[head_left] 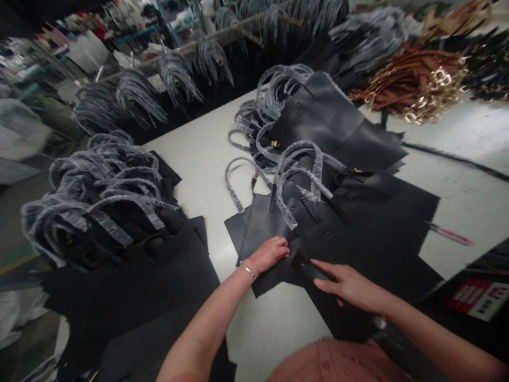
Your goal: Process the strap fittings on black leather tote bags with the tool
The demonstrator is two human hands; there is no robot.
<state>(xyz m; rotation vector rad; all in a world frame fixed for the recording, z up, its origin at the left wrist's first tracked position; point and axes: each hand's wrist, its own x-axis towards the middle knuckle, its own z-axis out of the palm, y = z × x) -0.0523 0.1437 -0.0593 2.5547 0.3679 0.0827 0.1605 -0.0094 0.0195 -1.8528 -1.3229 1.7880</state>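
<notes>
My left hand [270, 254], with a bracelet at the wrist, rests on a black leather bag panel [258, 225], its fingers curled at the panel's lower part. Just to the right, my right hand [344, 284] is closed around a dark, rounded tool [312, 269] whose kind I cannot make out. The tool's front end lies close to my left fingertips, over the black leather. Plastic-wrapped handles [284, 199] arch up from the panels beyond my hands. A small gold piece [255, 174] shows by one handle.
A pile of black panels with wrapped handles [115, 196] lies left; another black stack [318, 116] lies behind. Brown straps with gold buckles [417, 79] sit at the far right. A pink cutter [453, 234] lies right. Wrapped handles [139, 98] hang on a rack behind the table [186, 143].
</notes>
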